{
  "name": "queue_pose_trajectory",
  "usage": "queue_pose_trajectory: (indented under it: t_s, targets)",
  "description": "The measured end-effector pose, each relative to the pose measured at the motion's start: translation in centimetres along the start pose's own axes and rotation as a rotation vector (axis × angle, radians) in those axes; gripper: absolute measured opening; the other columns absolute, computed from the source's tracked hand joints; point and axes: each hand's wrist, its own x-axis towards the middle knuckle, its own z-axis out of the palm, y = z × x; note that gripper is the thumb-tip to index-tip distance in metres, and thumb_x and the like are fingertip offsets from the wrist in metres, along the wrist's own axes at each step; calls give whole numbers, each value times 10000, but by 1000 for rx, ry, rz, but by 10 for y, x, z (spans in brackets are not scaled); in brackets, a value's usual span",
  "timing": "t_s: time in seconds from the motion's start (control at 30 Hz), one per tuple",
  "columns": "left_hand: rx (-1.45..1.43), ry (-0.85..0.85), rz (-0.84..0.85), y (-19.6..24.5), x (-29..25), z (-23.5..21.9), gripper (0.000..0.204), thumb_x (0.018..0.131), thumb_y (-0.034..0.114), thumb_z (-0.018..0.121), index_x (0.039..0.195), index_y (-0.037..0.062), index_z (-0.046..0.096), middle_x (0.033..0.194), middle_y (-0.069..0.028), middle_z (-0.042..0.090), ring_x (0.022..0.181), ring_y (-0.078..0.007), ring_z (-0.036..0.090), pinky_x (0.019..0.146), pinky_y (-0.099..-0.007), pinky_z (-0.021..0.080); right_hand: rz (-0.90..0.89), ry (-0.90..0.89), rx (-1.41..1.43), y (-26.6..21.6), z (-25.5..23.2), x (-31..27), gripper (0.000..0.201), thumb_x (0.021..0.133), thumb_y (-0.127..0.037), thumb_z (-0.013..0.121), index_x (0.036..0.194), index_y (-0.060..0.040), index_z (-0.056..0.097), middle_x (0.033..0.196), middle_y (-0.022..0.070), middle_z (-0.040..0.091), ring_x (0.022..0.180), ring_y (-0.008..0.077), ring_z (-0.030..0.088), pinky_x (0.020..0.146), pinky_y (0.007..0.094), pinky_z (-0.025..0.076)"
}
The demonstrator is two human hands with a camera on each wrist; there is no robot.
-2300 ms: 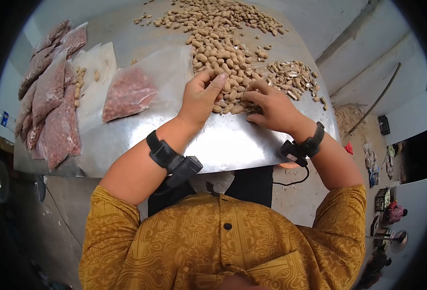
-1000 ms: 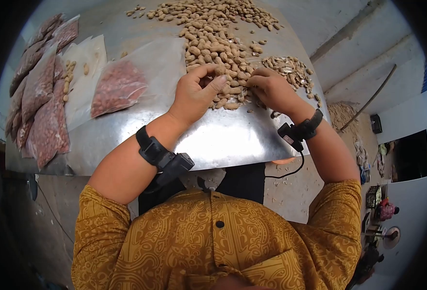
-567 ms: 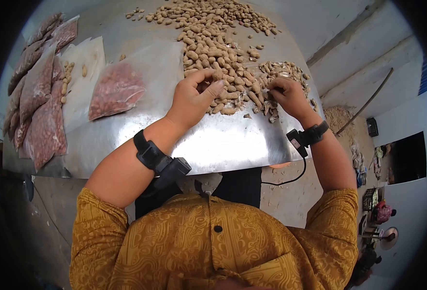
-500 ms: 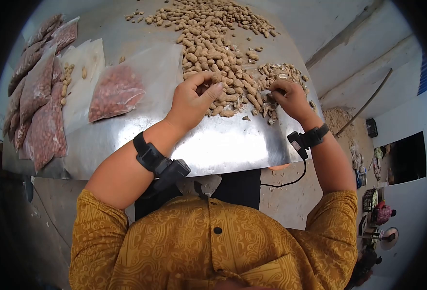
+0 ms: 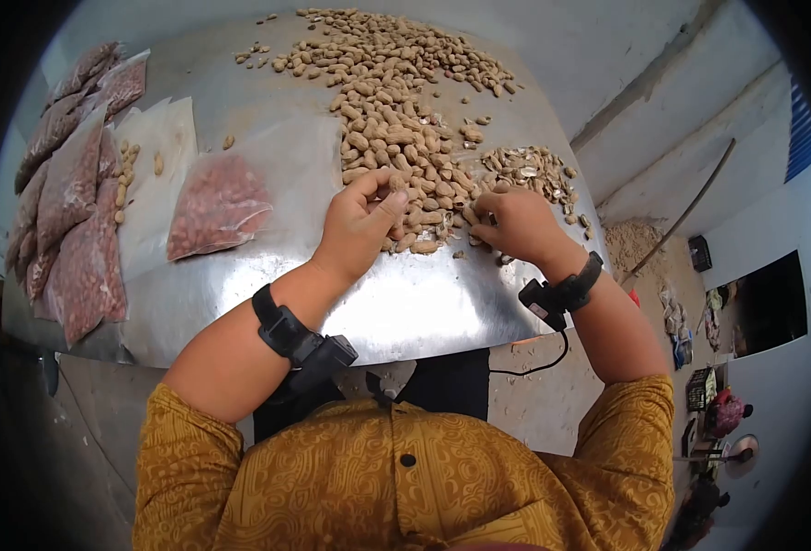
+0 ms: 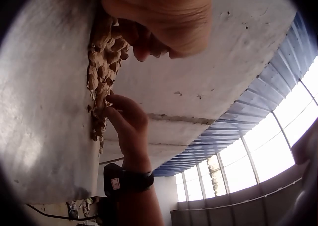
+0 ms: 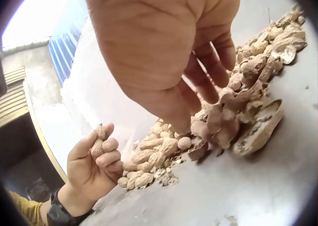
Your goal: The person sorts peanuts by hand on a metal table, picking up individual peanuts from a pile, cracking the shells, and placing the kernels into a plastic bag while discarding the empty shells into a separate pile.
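A long pile of unshelled peanuts (image 5: 396,101) lies on a metal table (image 5: 405,285). My left hand (image 5: 359,220) sits at the pile's near left edge and pinches one peanut (image 7: 98,139) upright between thumb and fingers. My right hand (image 5: 506,225) is at the pile's near right edge, its fingers curled down onto the peanuts (image 7: 218,121) with thumb and fingertips closing on one. A split shell (image 7: 258,129) lies just beside those fingers. The left wrist view shows the right hand (image 6: 126,124) reaching into the pile (image 6: 102,82).
A heap of empty shells (image 5: 529,170) lies right of the pile. A clear bag of red kernels (image 5: 217,207) lies left of my left hand, with more filled bags (image 5: 75,211) at the far left. The table's front edge is close to my body.
My right hand went out to the shell heap and has come back to the pile's near edge. My left hand stayed at the pile, still pinching a peanut.
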Motion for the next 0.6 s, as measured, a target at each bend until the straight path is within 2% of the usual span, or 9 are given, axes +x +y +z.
queue_pose_trajectory:
  t_s: [0.03, 0.13, 0.23, 0.37, 0.47, 0.5, 0.6]
  targets:
    - [5, 1, -1, 1, 0, 0, 325, 896, 191, 547, 1176, 28, 523, 822, 0, 527, 659, -65, 507, 598, -192, 459, -8, 22, -50, -1, 3, 2, 144, 660, -201, 668, 757, -99, 637, 732, 99, 602, 698, 292, 592, 626, 389, 476]
    - [13, 8, -1, 4, -2, 2, 340, 891, 208, 557, 1175, 25, 517, 837, -4, 535, 665, -64, 507, 599, -192, 457, 65, -97, -177, -12, -2, 9, 107, 656, -169, 646, 717, -85, 618, 686, 116, 598, 682, 298, 588, 611, 394, 470]
    - [-19, 20, 23, 0, -1, 2, 357, 888, 225, 567, 1175, 19, 510, 850, -6, 541, 670, -62, 506, 598, -191, 454, 61, 50, -165, -8, 11, 9, 96, 679, -167, 609, 677, -71, 603, 641, 113, 593, 676, 304, 591, 598, 415, 465]
    - [-32, 22, 41, 0, -2, 2, 363, 887, 223, 571, 1165, -2, 504, 853, -9, 541, 680, -61, 505, 585, -195, 445, 64, 115, -26, -2, 6, 10, 98, 657, -146, 619, 687, -55, 599, 671, 132, 603, 656, 322, 587, 590, 413, 461]
    - [-31, 31, 75, -3, 0, 2, 352, 889, 207, 569, 1151, -20, 508, 847, -15, 543, 667, -63, 498, 581, -203, 440, 165, -15, 109, -2, -16, 22, 108, 655, -142, 611, 708, -47, 611, 698, 142, 615, 675, 320, 595, 611, 395, 469]
    - [-26, 32, 80, -4, 1, 2, 351, 889, 205, 568, 1150, -22, 508, 847, -15, 544, 663, -63, 496, 582, -203, 440, 180, -55, 179, 1, -21, 27, 131, 660, -107, 649, 740, -13, 609, 679, 80, 603, 641, 188, 585, 612, 301, 469]
    - [-26, 35, 70, -1, 1, 1, 311, 885, 161, 566, 1129, -25, 519, 854, -20, 554, 696, -60, 509, 579, -207, 456, 206, -88, 368, 9, -38, 49, 118, 704, -107, 655, 752, -8, 612, 686, 37, 605, 622, 116, 558, 587, 258, 455]
